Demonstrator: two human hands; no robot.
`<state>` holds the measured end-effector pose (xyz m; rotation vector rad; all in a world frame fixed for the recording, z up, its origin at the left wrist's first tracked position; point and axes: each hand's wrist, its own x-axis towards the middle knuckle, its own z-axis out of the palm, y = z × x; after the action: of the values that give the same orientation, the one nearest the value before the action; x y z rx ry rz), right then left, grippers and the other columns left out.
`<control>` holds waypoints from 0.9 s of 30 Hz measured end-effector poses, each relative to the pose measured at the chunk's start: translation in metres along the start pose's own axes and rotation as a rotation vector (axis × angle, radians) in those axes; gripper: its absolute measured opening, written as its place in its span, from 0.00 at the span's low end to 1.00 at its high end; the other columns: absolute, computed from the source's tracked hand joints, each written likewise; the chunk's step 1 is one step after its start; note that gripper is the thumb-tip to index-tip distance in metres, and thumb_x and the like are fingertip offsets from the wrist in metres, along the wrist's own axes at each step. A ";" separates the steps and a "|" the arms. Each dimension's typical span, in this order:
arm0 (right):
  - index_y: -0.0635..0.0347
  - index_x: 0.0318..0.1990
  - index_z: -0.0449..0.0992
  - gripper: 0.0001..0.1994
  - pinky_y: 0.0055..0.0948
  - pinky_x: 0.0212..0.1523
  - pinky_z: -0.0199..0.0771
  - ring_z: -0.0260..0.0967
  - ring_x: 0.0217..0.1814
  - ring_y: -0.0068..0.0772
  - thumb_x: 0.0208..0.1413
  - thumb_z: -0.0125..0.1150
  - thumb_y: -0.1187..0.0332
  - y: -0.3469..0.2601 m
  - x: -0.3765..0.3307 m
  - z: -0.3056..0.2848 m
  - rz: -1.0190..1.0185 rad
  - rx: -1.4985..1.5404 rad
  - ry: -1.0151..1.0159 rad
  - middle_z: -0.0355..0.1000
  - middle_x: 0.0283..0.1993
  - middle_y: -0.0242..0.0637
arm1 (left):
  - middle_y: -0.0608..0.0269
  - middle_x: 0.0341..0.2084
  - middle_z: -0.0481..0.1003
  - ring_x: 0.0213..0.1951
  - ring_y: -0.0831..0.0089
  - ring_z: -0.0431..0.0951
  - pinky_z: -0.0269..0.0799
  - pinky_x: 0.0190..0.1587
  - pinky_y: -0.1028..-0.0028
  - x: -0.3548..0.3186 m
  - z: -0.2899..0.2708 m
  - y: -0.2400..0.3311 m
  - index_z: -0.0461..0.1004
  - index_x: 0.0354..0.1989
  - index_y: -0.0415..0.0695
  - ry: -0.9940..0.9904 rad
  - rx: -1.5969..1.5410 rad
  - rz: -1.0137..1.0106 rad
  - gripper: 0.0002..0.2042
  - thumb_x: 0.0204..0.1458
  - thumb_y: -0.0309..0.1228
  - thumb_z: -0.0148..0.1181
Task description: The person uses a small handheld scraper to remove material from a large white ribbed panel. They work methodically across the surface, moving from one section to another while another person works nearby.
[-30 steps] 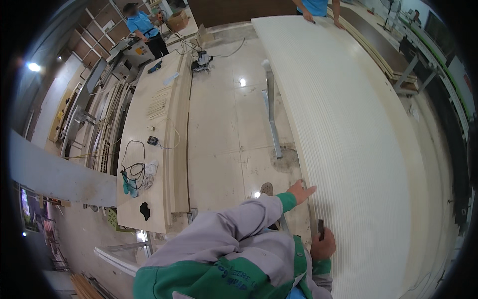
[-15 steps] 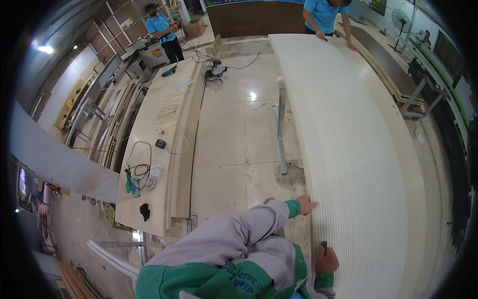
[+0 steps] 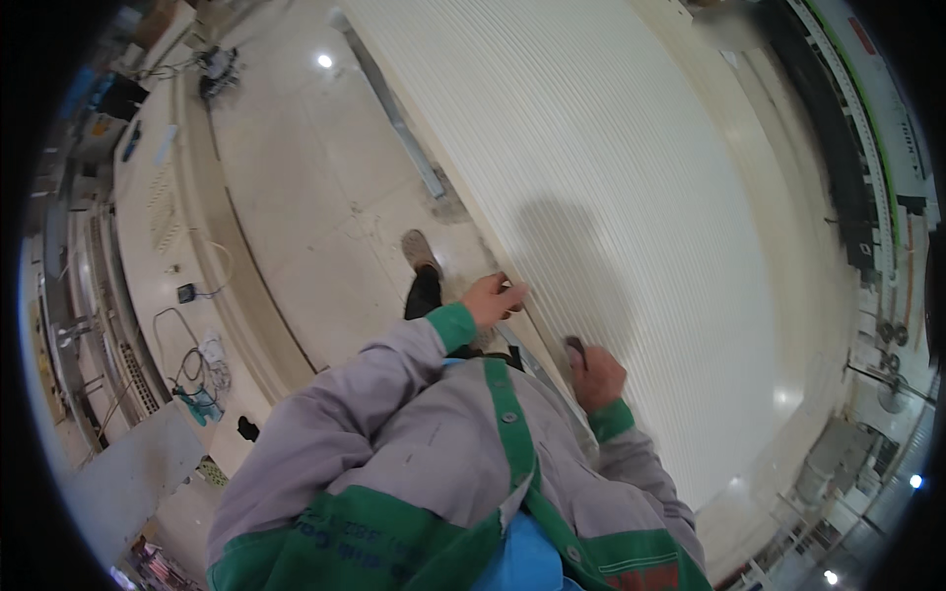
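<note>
A long, pale panel with fine parallel grooves (image 3: 650, 197) slopes across the right side of the view. At its near-left edge is my left hand (image 3: 490, 300), the fingers curled and drawn together; whatever they may hold is too small to make out. My right hand (image 3: 601, 379) rests over the grooved face close to that same edge. Its fingers close around a small, dark, flat piece (image 3: 574, 347), whose kind I cannot make out. A shadow falls over the grooves beyond both hands.
On the left, a long pale board (image 3: 222, 325) bears a cable, a cloth and a small black item (image 3: 247, 428). A metal stand leg (image 3: 409, 148) shows beneath the panel's left edge. Machinery with a green strip (image 3: 867, 108) lines the far right.
My view has tilted down and turned, bringing my torso and foot into sight. My left hand's pointing finger has curled in at the panel edge. My right hand still holds the dark piece.
</note>
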<state>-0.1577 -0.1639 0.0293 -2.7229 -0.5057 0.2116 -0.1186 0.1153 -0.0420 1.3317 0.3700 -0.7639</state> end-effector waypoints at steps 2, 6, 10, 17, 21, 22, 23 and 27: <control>0.57 0.28 0.70 0.14 0.50 0.27 0.68 0.71 0.28 0.50 0.61 0.61 0.59 -0.017 0.040 0.002 -0.005 0.019 0.001 0.71 0.27 0.41 | 0.58 0.49 0.78 0.45 0.71 0.80 0.77 0.46 0.70 -0.002 -0.017 0.008 0.68 0.63 0.38 -0.023 -0.141 -0.058 0.28 0.66 0.50 0.53; 0.56 0.28 0.69 0.14 0.50 0.27 0.68 0.71 0.28 0.50 0.61 0.61 0.59 -0.063 0.124 0.005 -0.103 -0.030 -0.011 0.71 0.26 0.41 | 0.59 0.48 0.78 0.41 0.73 0.78 0.76 0.43 0.71 0.002 -0.073 0.013 0.69 0.62 0.39 0.137 -0.453 -0.183 0.28 0.66 0.51 0.53; 0.56 0.27 0.68 0.14 0.51 0.27 0.68 0.72 0.29 0.51 0.62 0.60 0.60 -0.126 0.249 0.037 -0.185 -0.029 0.034 0.71 0.27 0.42 | 0.60 0.44 0.79 0.36 0.74 0.78 0.75 0.37 0.72 0.012 -0.178 -0.021 0.72 0.60 0.41 0.420 -0.649 -0.176 0.24 0.66 0.47 0.56; 0.57 0.32 0.70 0.16 0.54 0.33 0.71 0.74 0.34 0.54 0.68 0.51 0.56 -0.260 0.483 0.070 -0.279 -0.082 0.050 0.73 0.30 0.45 | 0.64 0.35 0.77 0.33 0.75 0.76 0.73 0.30 0.73 -0.069 -0.324 -0.168 0.75 0.56 0.40 0.969 -0.493 -0.316 0.23 0.63 0.47 0.57; 0.56 0.38 0.72 0.15 0.53 0.39 0.74 0.76 0.39 0.53 0.69 0.48 0.55 -0.329 0.595 0.082 -0.234 -0.176 -0.020 0.76 0.34 0.44 | 0.53 0.22 0.77 0.26 0.64 0.76 0.72 0.32 0.60 -0.139 -0.323 -0.239 0.77 0.29 0.32 0.995 -0.188 -0.574 0.26 0.62 0.49 0.52; 0.56 0.39 0.73 0.15 0.52 0.40 0.75 0.77 0.40 0.52 0.69 0.47 0.55 -0.344 0.622 0.085 -0.236 -0.203 -0.028 0.77 0.36 0.44 | 0.50 0.22 0.77 0.28 0.60 0.79 0.73 0.35 0.58 -0.148 -0.315 -0.249 0.76 0.29 0.31 1.017 -0.136 -0.687 0.28 0.62 0.51 0.51; 0.56 0.40 0.73 0.15 0.51 0.41 0.76 0.78 0.42 0.52 0.70 0.47 0.55 -0.359 0.648 0.089 -0.222 -0.245 -0.047 0.78 0.37 0.45 | 0.49 0.22 0.78 0.27 0.58 0.81 0.74 0.35 0.58 -0.158 -0.301 -0.256 0.77 0.29 0.31 1.041 -0.202 -0.643 0.29 0.62 0.51 0.50; 0.57 0.44 0.74 0.16 0.50 0.45 0.77 0.78 0.47 0.51 0.70 0.46 0.55 -0.418 0.733 0.096 -0.243 -0.282 -0.033 0.79 0.42 0.48 | 0.36 0.39 0.81 0.45 0.49 0.82 0.75 0.52 0.55 -0.154 -0.275 -0.267 0.82 0.41 0.35 0.857 -0.126 -0.836 0.30 0.62 0.55 0.47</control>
<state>0.3668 0.5037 0.0400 -2.8950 -0.9321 0.1295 -0.3617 0.4100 -0.1999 1.3196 1.7011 -0.7755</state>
